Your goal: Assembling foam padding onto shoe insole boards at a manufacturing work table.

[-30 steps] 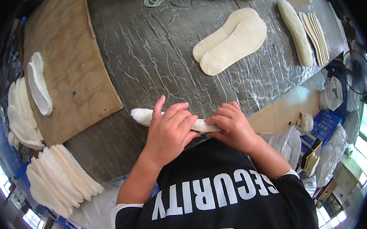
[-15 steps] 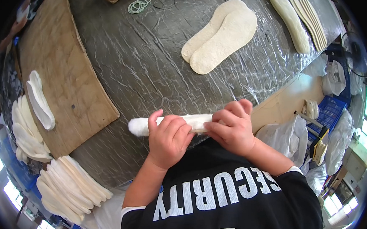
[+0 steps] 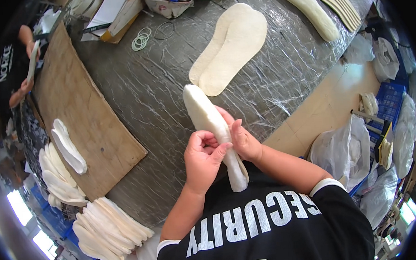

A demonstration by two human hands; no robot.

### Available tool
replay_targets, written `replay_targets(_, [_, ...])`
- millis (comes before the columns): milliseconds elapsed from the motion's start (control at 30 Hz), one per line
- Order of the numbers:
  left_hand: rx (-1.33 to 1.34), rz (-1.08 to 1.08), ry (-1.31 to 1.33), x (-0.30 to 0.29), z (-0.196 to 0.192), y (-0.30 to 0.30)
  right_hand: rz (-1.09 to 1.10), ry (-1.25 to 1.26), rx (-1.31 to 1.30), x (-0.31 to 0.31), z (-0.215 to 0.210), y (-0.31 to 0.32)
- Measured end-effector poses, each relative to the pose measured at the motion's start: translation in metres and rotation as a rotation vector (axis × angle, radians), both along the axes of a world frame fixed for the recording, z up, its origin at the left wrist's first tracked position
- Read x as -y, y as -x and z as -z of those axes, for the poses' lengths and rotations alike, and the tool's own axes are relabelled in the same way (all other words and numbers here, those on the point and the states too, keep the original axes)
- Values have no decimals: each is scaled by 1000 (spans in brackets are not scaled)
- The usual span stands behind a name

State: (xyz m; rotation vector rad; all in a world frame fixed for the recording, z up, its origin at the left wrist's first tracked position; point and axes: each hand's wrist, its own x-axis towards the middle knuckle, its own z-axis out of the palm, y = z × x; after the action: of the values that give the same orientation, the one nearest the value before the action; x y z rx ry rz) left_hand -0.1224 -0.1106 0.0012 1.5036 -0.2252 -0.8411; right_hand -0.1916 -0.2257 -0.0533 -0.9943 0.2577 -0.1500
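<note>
Left hand (image 3: 201, 161) holds insole (image 3: 208, 116) at glossy table (image 3: 153, 97) above tiled floor (image 3: 323, 111).

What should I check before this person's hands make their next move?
1. Left fingers holding the white fleecy insole: ok.
2. Right fingers at the same insole: ok; how firmly they grip, cannot tell.
3. Flat cream insoles lying on the table, overlapping: ok.
4. Held insole's tip clear of them: cannot tell; they nearly meet in this view.
5. Co-worker's hands well away, at far left: ok.
</note>
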Motion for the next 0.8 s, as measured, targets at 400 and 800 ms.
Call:
replay_targets(400, [237, 66, -191, 13, -16, -8, -81, -335, -65, 3, -12, -7])
replay_targets(800, [735, 107, -169, 15, -32, -19, -228, -546, -52, 19, 9, -11])
